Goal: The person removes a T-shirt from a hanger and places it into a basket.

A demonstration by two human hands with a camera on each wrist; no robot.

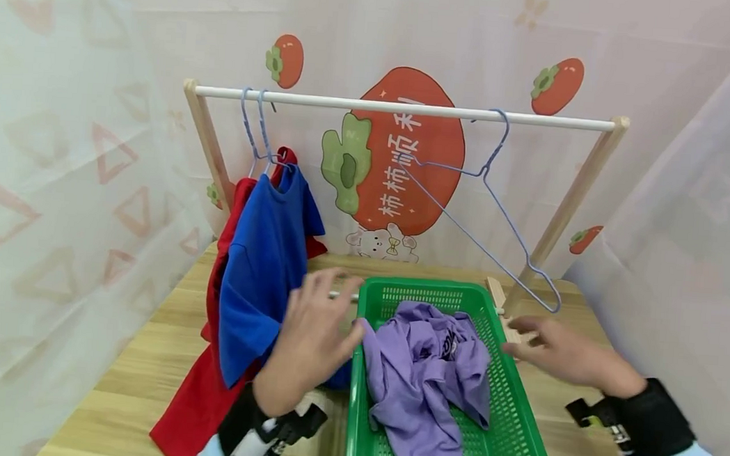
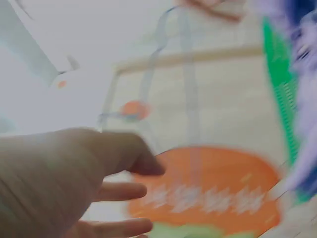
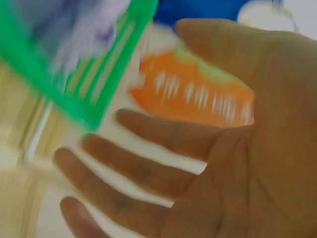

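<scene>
A crumpled purple garment point(image 1: 425, 378) with a dark print lies in a green plastic basket point(image 1: 514, 404). My left hand point(image 1: 318, 326) hovers by the basket's left rim, fingers spread, in front of a blue T-shirt point(image 1: 263, 250); it holds nothing. Beyond the basket's right rim, my right hand point(image 1: 558, 348) holds nothing, and in the right wrist view its fingers point(image 3: 148, 173) are spread and relaxed. A bare blue wire hanger point(image 1: 459, 223) hangs from the white rod point(image 1: 347, 103), above and between the hands. The left wrist view is blurred.
The rod sits on a wooden-ended rack point(image 1: 567, 198) standing on a wood-grain table point(image 1: 123, 380). At its left end, two blue hangers point(image 1: 258, 131) carry the blue T-shirt and a red garment point(image 1: 204, 399), which trails onto the table. A printed curtain point(image 1: 508, 41) hangs behind.
</scene>
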